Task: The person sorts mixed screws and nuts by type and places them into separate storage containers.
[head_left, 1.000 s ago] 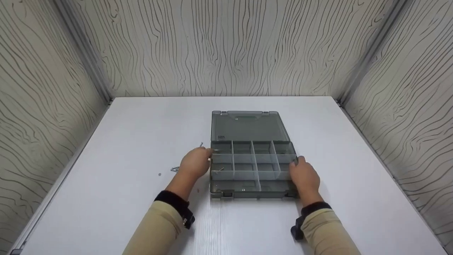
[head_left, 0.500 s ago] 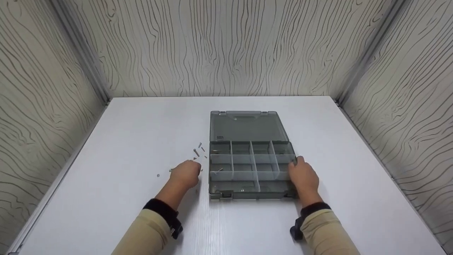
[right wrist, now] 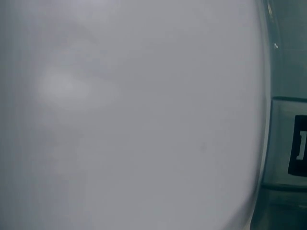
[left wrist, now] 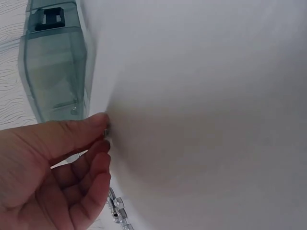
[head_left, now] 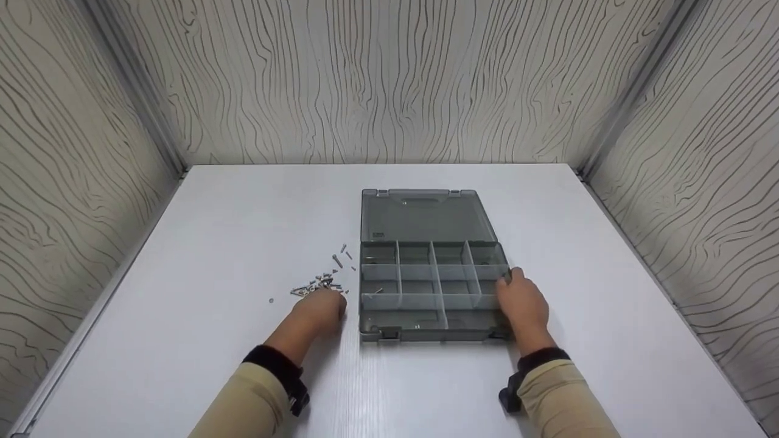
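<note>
My left hand [head_left: 317, 311] is low over the table just left of the organizer box, in front of a pile of screws [head_left: 322, 283]. In the left wrist view, its thumb and index finger pinch a small metal piece [left wrist: 106, 131], mostly covered by the fingertips. The grey see-through organizer box [head_left: 435, 335] lies with its lid [head_left: 426, 219] folded back. A screw [head_left: 378, 291] is in the left compartment of its middle row. My right hand [head_left: 524, 307] grips the box's right side, with the thumb over the rim.
Several loose screws [head_left: 337, 261] lie behind the pile, close to the box's left side. A small nut-like piece [head_left: 271, 300] sits alone to the left. Wood-patterned panels [head_left: 389, 79] enclose the white table [head_left: 231, 225] at the back and sides.
My left hand has moved from the box's left edge leftward and toward me, uncovering the screw pile, and now pinches a small metal piece. The right hand stays on the box.
</note>
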The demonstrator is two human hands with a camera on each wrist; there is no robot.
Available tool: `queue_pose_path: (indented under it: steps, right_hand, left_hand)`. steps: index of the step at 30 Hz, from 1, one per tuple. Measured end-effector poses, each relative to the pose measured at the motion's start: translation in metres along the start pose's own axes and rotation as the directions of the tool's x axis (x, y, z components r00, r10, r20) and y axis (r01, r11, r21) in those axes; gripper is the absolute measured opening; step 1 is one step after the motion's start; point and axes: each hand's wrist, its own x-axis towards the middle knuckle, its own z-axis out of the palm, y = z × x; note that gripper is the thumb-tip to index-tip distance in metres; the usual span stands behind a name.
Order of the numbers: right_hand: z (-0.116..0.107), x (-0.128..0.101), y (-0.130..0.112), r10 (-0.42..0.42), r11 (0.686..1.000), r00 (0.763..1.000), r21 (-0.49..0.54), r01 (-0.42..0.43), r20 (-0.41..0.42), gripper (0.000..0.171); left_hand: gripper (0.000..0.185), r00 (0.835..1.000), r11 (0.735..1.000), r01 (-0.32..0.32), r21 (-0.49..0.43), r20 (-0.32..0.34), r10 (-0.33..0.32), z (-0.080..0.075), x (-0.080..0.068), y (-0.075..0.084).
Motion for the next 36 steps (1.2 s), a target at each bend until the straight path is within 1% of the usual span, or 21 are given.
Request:
queue_pose_path:
  steps: [4, 7, 12, 19, 25, 30, 32, 36]
  right_hand:
    - [-0.001, -0.001, 0.0, 0.007, 1.0, 1.0, 0.007, -0.007, 0.003, 0.05]
    - [-0.001, -0.001, 0.0, 0.011, 1.0, 1.0, 0.003, -0.011, 0.006, 0.05]
    - [0.0, 0.001, 0.001, 0.01, 1.0, 1.0, -0.002, -0.01, 0.003, 0.05]
    - [0.001, 0.003, 0.003, 0.017, 1.0, 1.0, -0.024, -0.017, 0.003, 0.051]
    - [0.002, 0.003, 0.004, 0.014, 1.0, 1.0, -0.02, -0.014, 0.004, 0.05]
    - [0.002, 0.002, 0.003, 0.004, 1.0, 1.0, -0.015, -0.004, 0.003, 0.049]
    - [0.002, 0.002, 0.003, 0.005, 1.0, 1.0, -0.016, -0.005, 0.005, 0.049]
    - [0.002, 0.002, 0.003, 0.01, 1.0, 1.0, -0.018, -0.01, 0.011, 0.05]
  left_hand:
    - [0.011, 0.999, 1.0, -0.024, -0.007, -0.024, 0.024, -0.002, -0.001, 0.001]
    - [0.009, 0.999, 1.0, -0.016, -0.007, -0.028, 0.016, -0.002, -0.001, 0.003]
    - [0.006, 0.999, 0.999, -0.003, 0.039, -0.053, 0.005, 0.002, 0.001, 0.006]
    - [0.012, 0.996, 0.995, -0.044, 0.086, -0.075, 0.05, 0.005, 0.002, 0.007]
    - [0.012, 0.995, 0.993, -0.03, 0.114, -0.088, 0.04, 0.008, 0.003, 0.007]
    - [0.018, 0.99, 0.993, -0.03, 0.118, -0.13, 0.046, 0.011, 0.004, 0.008]
    - [0.02, 0.989, 0.994, -0.023, 0.107, -0.142, 0.039, 0.011, 0.004, 0.008]
    - [0.012, 0.986, 0.993, -0.02, 0.12, -0.16, 0.039, 0.009, 0.005, 0.007]
